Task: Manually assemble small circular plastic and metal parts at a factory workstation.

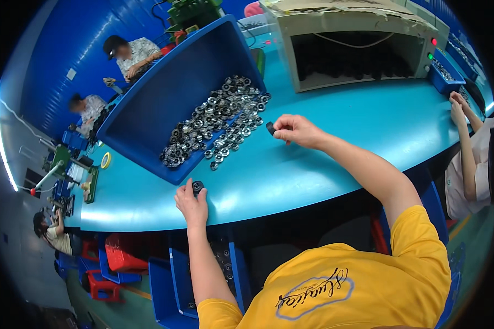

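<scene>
At the near edge of the teal table [324, 170], my left hand [191, 208] has its thumb and fingers around a small black round part with a metal-looking centre [197, 187]. Farther right, my right hand [299, 131] pinches a small black ring-shaped piece [270, 128] just above the tabletop. Between and beyond my hands, a large blue bin [164, 93] lies tipped on its side. A heap of small round metal-and-black parts [219, 118] spills from its mouth onto the table.
A box-shaped oven [288, 60] with dark pieces inside stands at the back right. A yellow tape roll [106, 160] and a green hand press [92, 183] are at left. Blue bins [175, 279] and a red stool [101, 288] stand below. Another person's hands [459, 109] are at far right.
</scene>
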`<state>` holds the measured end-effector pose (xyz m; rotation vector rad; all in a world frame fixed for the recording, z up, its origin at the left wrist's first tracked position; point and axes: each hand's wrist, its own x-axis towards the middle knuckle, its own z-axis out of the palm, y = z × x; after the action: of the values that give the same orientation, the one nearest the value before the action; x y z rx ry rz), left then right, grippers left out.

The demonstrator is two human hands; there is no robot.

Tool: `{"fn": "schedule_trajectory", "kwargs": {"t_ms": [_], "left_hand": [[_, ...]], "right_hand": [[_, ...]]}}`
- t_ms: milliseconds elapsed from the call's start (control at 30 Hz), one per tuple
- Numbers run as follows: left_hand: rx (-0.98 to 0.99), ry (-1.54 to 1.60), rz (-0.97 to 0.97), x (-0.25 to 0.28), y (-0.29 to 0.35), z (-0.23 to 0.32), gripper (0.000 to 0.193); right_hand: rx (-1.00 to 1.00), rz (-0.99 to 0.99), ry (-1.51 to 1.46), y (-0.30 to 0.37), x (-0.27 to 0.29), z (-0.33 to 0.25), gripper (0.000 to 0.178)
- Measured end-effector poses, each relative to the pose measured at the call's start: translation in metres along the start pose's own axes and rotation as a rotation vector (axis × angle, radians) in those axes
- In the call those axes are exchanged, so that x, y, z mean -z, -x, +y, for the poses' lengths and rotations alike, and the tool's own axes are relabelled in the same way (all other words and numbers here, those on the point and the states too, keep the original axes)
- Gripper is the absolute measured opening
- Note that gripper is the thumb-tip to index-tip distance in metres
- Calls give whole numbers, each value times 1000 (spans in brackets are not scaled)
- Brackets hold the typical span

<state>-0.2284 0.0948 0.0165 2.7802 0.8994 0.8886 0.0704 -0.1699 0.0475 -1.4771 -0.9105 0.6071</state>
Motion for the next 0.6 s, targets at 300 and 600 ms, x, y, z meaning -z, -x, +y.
{"fn": "schedule_trajectory", "kwargs": {"t_ms": [300,600], "left_hand": [[-201,656,-7,-23,-30,143,23],[170,1349,-460,-87,-69,163,12]], "right_hand": [[-182,-216,-461,-15,-47,6,18],[-196,-79,-641,-19,-23,27,25]]}}
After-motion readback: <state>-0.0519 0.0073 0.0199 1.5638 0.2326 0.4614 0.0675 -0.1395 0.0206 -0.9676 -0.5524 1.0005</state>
